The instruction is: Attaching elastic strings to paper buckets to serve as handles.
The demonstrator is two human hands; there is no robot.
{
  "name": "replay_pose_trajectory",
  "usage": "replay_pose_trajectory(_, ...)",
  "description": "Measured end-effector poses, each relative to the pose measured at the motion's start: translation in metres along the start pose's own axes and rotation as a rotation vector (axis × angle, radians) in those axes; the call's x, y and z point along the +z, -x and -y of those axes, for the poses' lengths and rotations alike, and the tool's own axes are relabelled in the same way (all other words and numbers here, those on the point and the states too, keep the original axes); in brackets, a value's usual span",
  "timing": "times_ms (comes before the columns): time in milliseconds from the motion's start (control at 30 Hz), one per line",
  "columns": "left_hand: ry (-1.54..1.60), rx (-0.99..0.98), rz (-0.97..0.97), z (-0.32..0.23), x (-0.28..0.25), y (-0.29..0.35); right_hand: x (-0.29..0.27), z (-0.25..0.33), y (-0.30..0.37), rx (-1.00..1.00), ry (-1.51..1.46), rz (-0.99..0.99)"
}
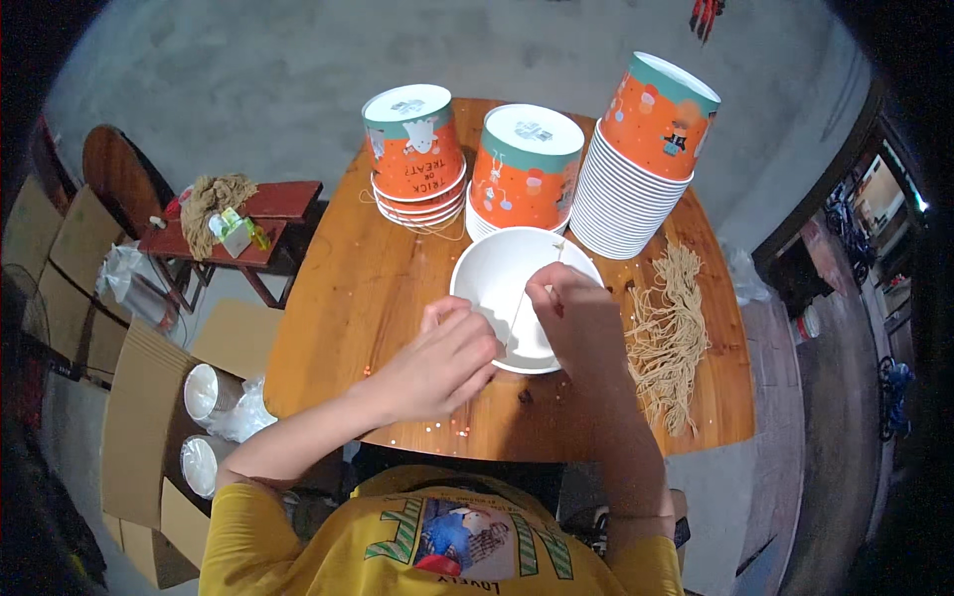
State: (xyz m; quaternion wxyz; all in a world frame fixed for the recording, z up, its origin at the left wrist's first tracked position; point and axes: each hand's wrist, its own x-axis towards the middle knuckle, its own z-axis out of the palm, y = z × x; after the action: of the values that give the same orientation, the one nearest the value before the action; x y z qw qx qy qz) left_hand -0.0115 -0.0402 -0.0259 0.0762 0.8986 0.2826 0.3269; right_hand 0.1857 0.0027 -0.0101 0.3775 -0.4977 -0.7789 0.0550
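Note:
A white-lined paper bucket [480, 276] stands mouth up at the middle of the table, in front of the stacks. A thin cord [518, 309] runs across its mouth between my two hands. My right hand [574, 316] is closed in a pinch over the bucket's right side, with a short cord end sticking up past the fingertips. At the near left rim, my left hand [452, 356] has its fingers curled round the cord's lower end; the fingertips are partly hidden. A bundle of loose tan cords [674, 338] lies to the right of my right hand.
Upside-down orange and green paper buckets stand behind: a left stack [412, 159] with cords at its rims, a middle stack [524, 169], and a tall right stack [636, 169]. Small beads dot the wooden table [338, 298]. Left are a red bench [278, 204] and an open carton [139, 417].

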Motion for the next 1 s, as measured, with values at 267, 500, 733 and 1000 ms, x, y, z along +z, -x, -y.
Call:
replay_pose_trajectory(267, 0.138, -0.026, -0.088, 0.023, -0.037, 0.002, -0.036, -0.028, 0.014, -0.054, -0.161, -0.063)
replay_pose_trajectory(500, 0.136, -0.165, -0.137, 0.039, -0.105, -0.003, 0.009, -0.011, 0.014, 0.068, -0.569, 0.369)
replay_pose_trajectory(733, 0.846, 0.172, -0.064, -0.037, -0.130, 0.010, 0.076, 0.035, -0.105, 0.230, -1.366, 0.361)
replay_pose_trajectory(1000, 1.450, 0.598, 0.488, -0.069, -0.112, -0.027, 0.169, 0.012, -0.179, 0.673, -1.618, 0.016)
